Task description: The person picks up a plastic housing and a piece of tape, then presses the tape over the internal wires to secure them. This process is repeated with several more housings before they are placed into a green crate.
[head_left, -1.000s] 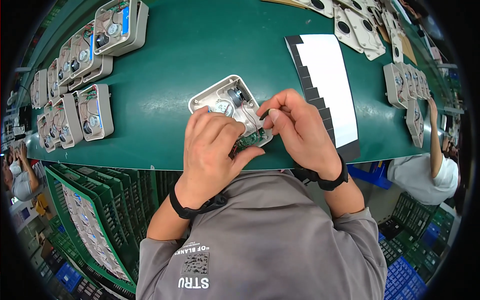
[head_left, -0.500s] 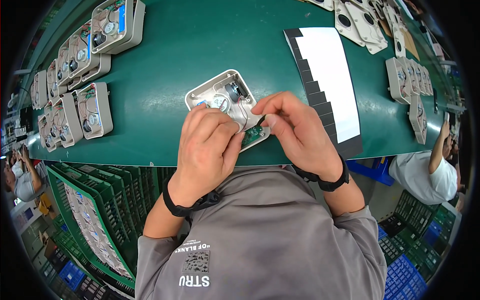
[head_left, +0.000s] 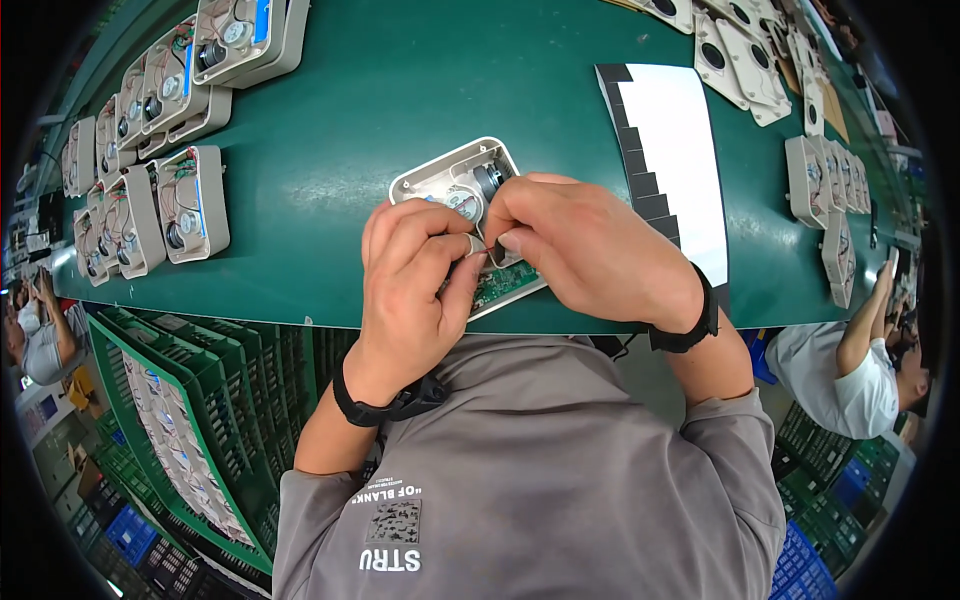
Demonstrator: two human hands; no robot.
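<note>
An open light-grey plastic housing (head_left: 440,165) lies tilted on the green table. Inside it sit a round silver part (head_left: 463,203), a black cylindrical part (head_left: 490,178) and, along the near side, a green circuit board (head_left: 508,281). My left hand (head_left: 412,275) covers the housing's left part, its thumb and forefinger pinched on a thin dark-red wire (head_left: 488,251) above the board. Coming in from the right, my right hand (head_left: 590,250) pinches the same wire close to the left fingertips. The wire's ends are hidden by my fingers.
Similar filled housings (head_left: 190,205) stand in rows at the left, with more (head_left: 805,180) at the far right. A white sheet with a stepped black edge (head_left: 675,150) lies right of my work. Flat covers (head_left: 720,65) are piled at the back right. Green crates (head_left: 170,350) stand below the table's left edge.
My right hand has moved left over the housing, closer to my left fingertips. The dark piece it pinched is out of sight; a thin wire now shows between the hands.
</note>
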